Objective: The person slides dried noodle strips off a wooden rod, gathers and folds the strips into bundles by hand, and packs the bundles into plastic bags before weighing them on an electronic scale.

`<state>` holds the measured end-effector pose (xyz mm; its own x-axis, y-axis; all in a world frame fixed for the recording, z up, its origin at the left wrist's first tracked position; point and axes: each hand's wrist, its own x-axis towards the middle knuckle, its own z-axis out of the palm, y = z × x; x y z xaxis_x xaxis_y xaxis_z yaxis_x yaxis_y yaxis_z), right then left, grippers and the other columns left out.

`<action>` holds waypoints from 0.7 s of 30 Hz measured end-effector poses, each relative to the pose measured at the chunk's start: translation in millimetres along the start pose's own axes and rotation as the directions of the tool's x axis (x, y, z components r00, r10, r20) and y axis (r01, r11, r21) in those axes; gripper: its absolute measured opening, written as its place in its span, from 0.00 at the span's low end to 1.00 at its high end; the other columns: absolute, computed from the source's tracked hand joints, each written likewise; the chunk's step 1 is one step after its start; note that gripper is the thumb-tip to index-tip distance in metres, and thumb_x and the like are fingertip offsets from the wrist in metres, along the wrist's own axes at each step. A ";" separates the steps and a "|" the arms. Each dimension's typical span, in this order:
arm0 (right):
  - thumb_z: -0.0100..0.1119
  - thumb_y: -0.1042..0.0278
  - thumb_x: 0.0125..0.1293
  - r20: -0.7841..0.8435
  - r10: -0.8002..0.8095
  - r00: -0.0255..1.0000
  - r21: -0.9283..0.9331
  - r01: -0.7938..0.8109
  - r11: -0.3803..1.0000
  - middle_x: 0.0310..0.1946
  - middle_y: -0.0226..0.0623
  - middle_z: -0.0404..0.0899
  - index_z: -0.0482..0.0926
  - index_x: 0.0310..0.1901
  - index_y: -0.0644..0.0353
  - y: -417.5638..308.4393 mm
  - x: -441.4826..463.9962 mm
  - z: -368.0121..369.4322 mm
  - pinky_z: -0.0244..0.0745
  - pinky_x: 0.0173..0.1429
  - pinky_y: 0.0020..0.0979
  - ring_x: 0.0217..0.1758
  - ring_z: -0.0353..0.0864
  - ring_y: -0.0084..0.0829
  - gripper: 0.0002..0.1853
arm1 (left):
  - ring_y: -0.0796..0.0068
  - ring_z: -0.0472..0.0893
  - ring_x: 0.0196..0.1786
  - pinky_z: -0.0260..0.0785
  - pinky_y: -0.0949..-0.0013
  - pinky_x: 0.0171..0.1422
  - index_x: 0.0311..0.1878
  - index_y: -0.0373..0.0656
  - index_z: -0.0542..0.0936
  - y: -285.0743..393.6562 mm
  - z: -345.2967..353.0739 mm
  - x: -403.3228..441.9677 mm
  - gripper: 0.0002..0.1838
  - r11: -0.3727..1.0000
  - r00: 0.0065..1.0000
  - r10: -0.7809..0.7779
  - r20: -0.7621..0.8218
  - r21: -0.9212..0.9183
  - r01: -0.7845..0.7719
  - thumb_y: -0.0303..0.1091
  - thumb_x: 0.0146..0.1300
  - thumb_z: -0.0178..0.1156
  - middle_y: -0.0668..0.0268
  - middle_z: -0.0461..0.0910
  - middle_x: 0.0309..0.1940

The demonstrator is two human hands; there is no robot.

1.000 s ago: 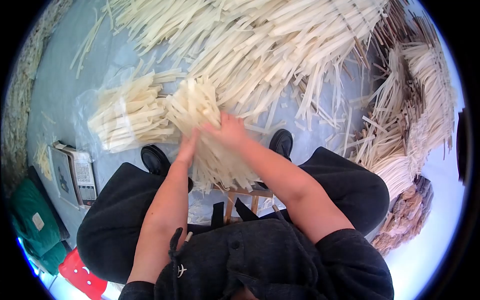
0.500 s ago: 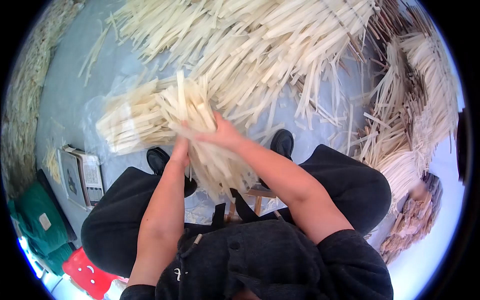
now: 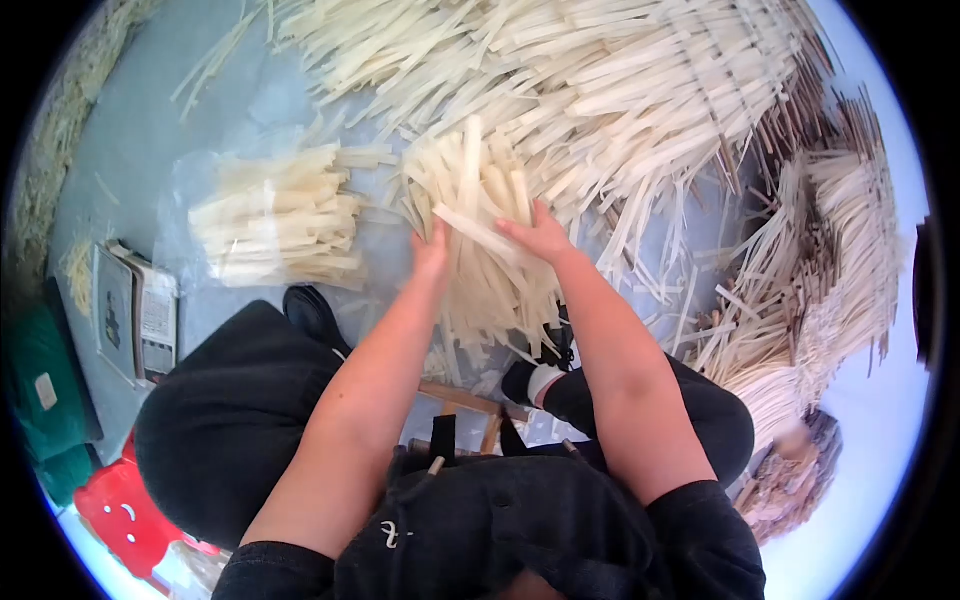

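Observation:
Between my two hands is a thick bundle of pale, flat strips [image 3: 480,270], fanned out at its lower end. My left hand [image 3: 432,250] presses on the bundle's left side, fingers wrapped partly behind it. On the right side my right hand [image 3: 540,236] grips it, thumb over the front. One strip crosses the bundle at a slant near the right thumb. To the left, a second stack of strips [image 3: 275,225] lies on a clear plastic sheet [image 3: 185,215], apart from my hands.
A large spread of similar strips [image 3: 600,90] covers the floor ahead. Strips mixed with thin brown sticks [image 3: 790,270] are heaped at the right. A framed item [image 3: 120,310], a green bag [image 3: 50,390] and a red stool-like object [image 3: 135,510] are at the left. My black shoes flank the bundle.
The bundle has moved right with both hands, away from the stack on the plastic. My hands have spread from close together to opposite sides of it. The camera view has shifted.

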<state>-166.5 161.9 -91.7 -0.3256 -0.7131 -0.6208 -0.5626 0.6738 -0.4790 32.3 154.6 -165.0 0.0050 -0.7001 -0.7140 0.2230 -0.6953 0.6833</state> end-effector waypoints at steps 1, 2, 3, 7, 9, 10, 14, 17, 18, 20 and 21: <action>0.73 0.38 0.46 0.013 0.003 1.000 -0.019 -0.003 1.000 0.66 0.54 0.66 0.54 0.72 0.64 6.3 -4.1 0.2 0.64 0.70 0.37 0.68 0.69 0.44 0.58 | 0.54 0.62 0.71 0.55 0.59 0.74 0.73 0.33 0.52 -9.9 0.0 -1.5 0.50 1.000 1.000 -0.014 -0.011 -0.015 0.014 0.63 0.62 0.58 0.47 0.60 0.70; 0.71 0.39 0.49 -0.075 0.009 0.997 0.028 -0.006 1.000 0.65 0.54 0.67 0.57 0.71 0.64 9.5 -5.9 0.2 0.64 0.70 0.38 0.67 0.69 0.46 0.54 | 0.53 0.61 0.72 0.53 0.58 0.74 0.73 0.34 0.52 -15.6 2.7 0.7 0.51 0.988 0.997 -0.050 -0.055 0.143 0.057 0.66 0.62 0.55 0.46 0.58 0.71; 0.69 0.40 0.51 -0.165 0.014 0.986 0.083 0.000 0.997 0.65 0.54 0.68 0.60 0.70 0.63 6.0 -8.1 -0.3 0.64 0.69 0.38 0.67 0.69 0.48 0.50 | 0.53 0.60 0.73 0.52 0.57 0.75 0.73 0.34 0.53 -13.7 3.2 4.7 0.51 0.949 0.992 -0.072 -0.103 0.300 0.100 0.69 0.63 0.52 0.46 0.57 0.72; 0.68 0.45 0.54 -0.396 -0.309 0.865 -0.038 0.320 0.947 0.59 0.51 0.73 0.71 0.62 0.62 2.5 -26.3 4.0 0.67 0.65 0.40 0.60 0.74 0.48 0.39 | 0.55 0.53 0.76 0.52 0.57 0.75 0.76 0.38 0.41 -9.3 -4.1 11.4 0.56 0.943 0.981 -0.191 -0.017 0.276 0.188 0.75 0.62 0.44 0.50 0.48 0.76; 0.69 0.52 0.55 -0.335 -0.606 0.721 -0.059 0.626 0.778 0.50 0.41 0.76 0.75 0.56 0.57 -10.8 -47.2 14.9 0.67 0.58 0.44 0.51 0.75 0.42 0.29 | 0.55 0.54 0.76 0.52 0.57 0.75 0.76 0.39 0.43 -3.1 -6.2 4.6 0.56 0.947 0.982 -0.188 -0.012 0.264 0.185 0.75 0.61 0.44 0.50 0.50 0.75; 0.69 0.52 0.55 -0.330 -0.605 0.724 -0.058 0.625 0.779 0.50 0.41 0.76 0.75 0.56 0.57 -21.9 -61.8 20.3 0.67 0.58 0.44 0.51 0.75 0.42 0.29 | 0.54 0.54 0.76 0.53 0.57 0.74 0.76 0.39 0.44 1.6 -8.4 -0.6 0.56 0.948 0.982 -0.187 -0.009 0.260 0.183 0.76 0.61 0.44 0.50 0.50 0.75; 0.70 0.51 0.50 0.039 -0.819 0.572 -0.390 0.764 0.514 0.50 0.42 0.75 0.76 0.53 0.58 -34.6 -82.9 24.8 0.65 0.61 0.44 0.55 0.72 0.42 0.30 | 0.53 0.55 0.75 0.53 0.56 0.74 0.77 0.41 0.46 1.4 -12.2 0.8 0.55 0.953 0.983 -0.186 -0.002 0.244 0.181 0.76 0.60 0.45 0.50 0.52 0.74; 0.69 0.54 0.51 0.122 -0.844 0.523 -0.360 0.815 0.453 0.54 0.41 0.73 0.74 0.54 0.58 -21.7 -81.9 8.2 0.62 0.65 0.46 0.58 0.71 0.42 0.30 | 0.53 0.55 0.75 0.53 0.54 0.73 0.77 0.41 0.47 2.1 -13.4 3.0 0.56 0.949 0.981 -0.195 -0.013 0.249 0.192 0.76 0.59 0.47 0.51 0.53 0.74; 0.68 0.56 0.52 0.132 -0.858 0.497 -0.331 0.838 0.434 0.57 0.41 0.72 0.73 0.55 0.58 -16.9 -80.8 0.1 0.61 0.67 0.46 0.59 0.70 0.42 0.29 | 0.53 0.55 0.75 0.54 0.54 0.73 0.76 0.41 0.47 4.0 -13.8 2.9 0.56 0.946 0.980 -0.197 -0.021 0.258 0.196 0.76 0.58 0.48 0.51 0.54 0.74; 0.67 0.60 0.53 0.182 -0.837 0.516 -0.340 0.832 0.439 0.58 0.41 0.71 0.73 0.56 0.57 4.1 -76.0 -8.3 0.60 0.69 0.47 0.61 0.70 0.43 0.28 | 0.54 0.55 0.75 0.54 0.56 0.73 0.76 0.41 0.47 5.3 -14.9 1.6 0.57 0.942 0.980 -0.196 -0.032 0.272 0.197 0.76 0.58 0.49 0.51 0.54 0.74; 0.65 0.63 0.54 0.223 -0.814 0.537 -0.353 0.822 0.446 0.60 0.40 0.70 0.73 0.57 0.57 6.7 -77.7 -13.3 0.59 0.70 0.48 0.62 0.69 0.43 0.28 | 0.55 0.55 0.76 0.55 0.57 0.73 0.76 0.41 0.48 6.3 -13.5 0.7 0.57 0.937 0.981 -0.192 -0.037 0.290 0.195 0.76 0.58 0.49 0.51 0.55 0.73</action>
<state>-155.1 219.2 -38.5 0.4522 -0.8882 -0.0816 -0.7872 -0.3544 -0.5047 46.8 151.9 -163.2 -0.0021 -0.5469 -0.8372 -0.0731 -0.8349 0.5456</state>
